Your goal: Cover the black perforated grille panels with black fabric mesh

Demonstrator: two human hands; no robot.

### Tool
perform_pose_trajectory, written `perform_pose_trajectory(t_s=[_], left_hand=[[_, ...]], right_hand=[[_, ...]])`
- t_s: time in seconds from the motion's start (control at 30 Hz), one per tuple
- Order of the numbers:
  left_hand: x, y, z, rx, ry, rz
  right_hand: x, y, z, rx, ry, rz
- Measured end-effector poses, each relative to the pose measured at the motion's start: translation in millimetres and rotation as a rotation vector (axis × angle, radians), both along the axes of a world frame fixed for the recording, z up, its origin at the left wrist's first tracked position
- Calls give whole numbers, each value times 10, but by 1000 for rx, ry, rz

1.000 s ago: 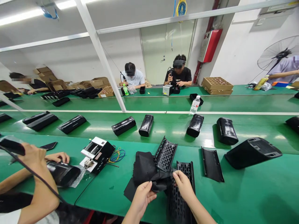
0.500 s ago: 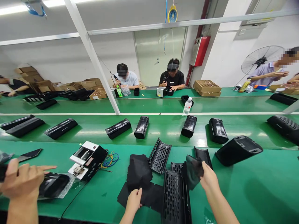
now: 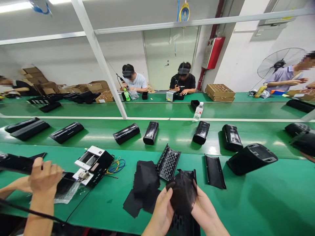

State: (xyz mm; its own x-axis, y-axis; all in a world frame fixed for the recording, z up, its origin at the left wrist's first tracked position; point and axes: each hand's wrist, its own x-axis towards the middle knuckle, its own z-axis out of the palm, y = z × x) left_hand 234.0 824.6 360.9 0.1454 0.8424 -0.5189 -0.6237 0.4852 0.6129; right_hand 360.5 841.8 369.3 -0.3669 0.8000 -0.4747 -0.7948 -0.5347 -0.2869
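Green workbench (image 3: 258,209) spanning the whole foreground, with a parallel green conveyor (image 3: 172,134) beyond it carrying black speaker housings (image 3: 151,132) laid at intervals. Farther back, another green table with two seated people facing this way and cardboard trays (image 3: 220,91) beside them; standing fan (image 3: 280,64) at far right.

On the near bench, right of centre, large black speaker shell (image 3: 252,158) lying on its side, then a narrow black curved panel (image 3: 215,171) just beside it. Near centre, perforated black grille (image 3: 168,162) propped at a tilt, touching a stack of black fabric sheets (image 3: 145,183) spread on the bench. Left of that, black-and-white open device (image 3: 93,164) with coloured wire loops (image 3: 116,164) next to it.

Close to the front edge, left hand (image 3: 161,211) and right hand (image 3: 203,209) drawn together, both clamped on one black fabric piece (image 3: 183,193), held stretched over a second perforated grille (image 3: 184,226) lying beneath them.

At lower left, a co-worker's hand (image 3: 43,178) gripping a dark tool (image 3: 14,162) over a plastic-wrapped black part (image 3: 66,186).
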Motion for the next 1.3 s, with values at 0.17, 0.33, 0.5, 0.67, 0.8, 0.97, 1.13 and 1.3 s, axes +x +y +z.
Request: perform_pose_trajectory(t_s=[0.17, 0.33, 0.5, 0.67, 0.8, 0.97, 1.13, 1.3], left_hand=[[-115, -50, 238, 19, 84, 19], [-228, -31, 123, 8, 250, 6], [-336, -267, -357, 27, 851, -135], [-305, -539, -660, 148, 1334, -493], [-285, -510, -617, 125, 1349, -614], [-370, -463, -570, 174, 1231, -447], [-497, -432, -513, 185, 1078, -289], [-694, -335, -226, 315, 1078, -392]], right_hand=[[99, -65, 51, -69, 40, -111], [166, -111, -109, -119, -169, -85], [495, 13, -276, -124, -535, -431], [550, -59, -309, 219, -1116, -338], [226, -305, -540, 751, -1312, 199], [-15, -505, -706, 1132, -1464, 700], [37, -480, -492, 1227, -1321, 817], [186, -242, -500, 855, -1482, 316]])
